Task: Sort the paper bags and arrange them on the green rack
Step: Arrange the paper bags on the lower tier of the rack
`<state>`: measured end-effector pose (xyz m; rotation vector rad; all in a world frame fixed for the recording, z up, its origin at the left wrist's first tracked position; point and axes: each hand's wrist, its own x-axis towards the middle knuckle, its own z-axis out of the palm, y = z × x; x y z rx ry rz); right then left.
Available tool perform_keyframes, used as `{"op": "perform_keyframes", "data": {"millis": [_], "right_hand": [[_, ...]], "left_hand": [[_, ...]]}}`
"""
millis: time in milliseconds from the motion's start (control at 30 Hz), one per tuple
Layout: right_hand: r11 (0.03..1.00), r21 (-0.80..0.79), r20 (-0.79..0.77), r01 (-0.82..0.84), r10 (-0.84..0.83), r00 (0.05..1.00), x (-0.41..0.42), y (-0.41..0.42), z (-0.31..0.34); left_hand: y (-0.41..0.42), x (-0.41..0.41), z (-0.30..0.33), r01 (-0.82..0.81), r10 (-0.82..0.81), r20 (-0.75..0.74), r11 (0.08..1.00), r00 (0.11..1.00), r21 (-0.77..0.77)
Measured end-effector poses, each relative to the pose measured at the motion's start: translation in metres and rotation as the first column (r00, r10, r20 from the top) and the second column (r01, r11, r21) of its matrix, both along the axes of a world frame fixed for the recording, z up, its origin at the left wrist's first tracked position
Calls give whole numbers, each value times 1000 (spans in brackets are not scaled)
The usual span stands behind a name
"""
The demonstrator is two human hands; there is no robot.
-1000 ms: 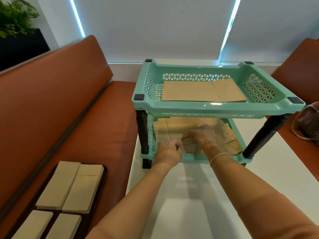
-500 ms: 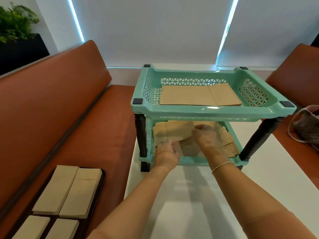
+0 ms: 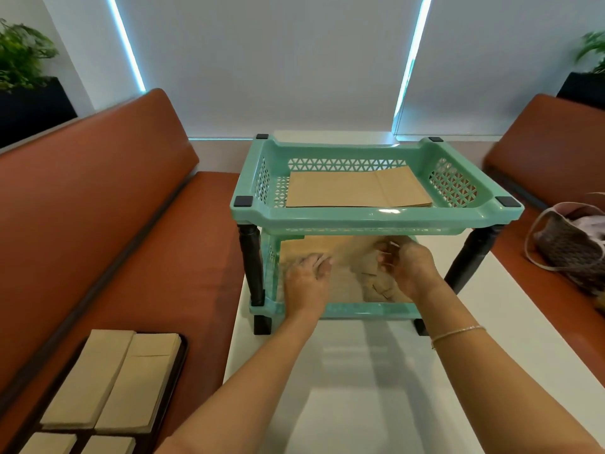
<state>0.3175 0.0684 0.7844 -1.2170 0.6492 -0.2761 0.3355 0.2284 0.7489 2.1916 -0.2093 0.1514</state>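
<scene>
A dark tray holding four stacks of small paper bags sits on the orange bench, left of the hands. Ahead, the two-tier green rack stands on the white table. The left hand lies flat on loose paper bags in the lower tier; the right hand pinches one, blurred. One flat stack lies above. A woven handbag sits to the right.
</scene>
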Motion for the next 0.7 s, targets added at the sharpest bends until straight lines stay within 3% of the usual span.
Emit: {"op": "perform_keyframes", "data": {"millis": [133,233,367,467,600,700], "right_hand": [[991,-132,-70,-23,14,997,-1,9,-22],[994,-78,17,-75,76,997,-5,19,-32],[993,-66,-45,-98,95,995,-5,24,-37],[995,-97,-77,-37,29,997,-2,24,-41],[989,-149,-71,18,-29,997,-1,24,-45],[985,-169,-71,39,-52,996,1,23,-49]], "left_hand": [[-15,-9,21,-18,-83,-285,942,955,-336],[-25,-12,21,-24,-141,-374,915,917,-402],[-23,-2,10,59,-148,-402,972,904,-226],[-14,13,0,19,-12,-354,1000,935,17],[3,29,-7,-21,140,-339,943,930,332],[4,34,-11,58,139,-427,907,893,417]]}}
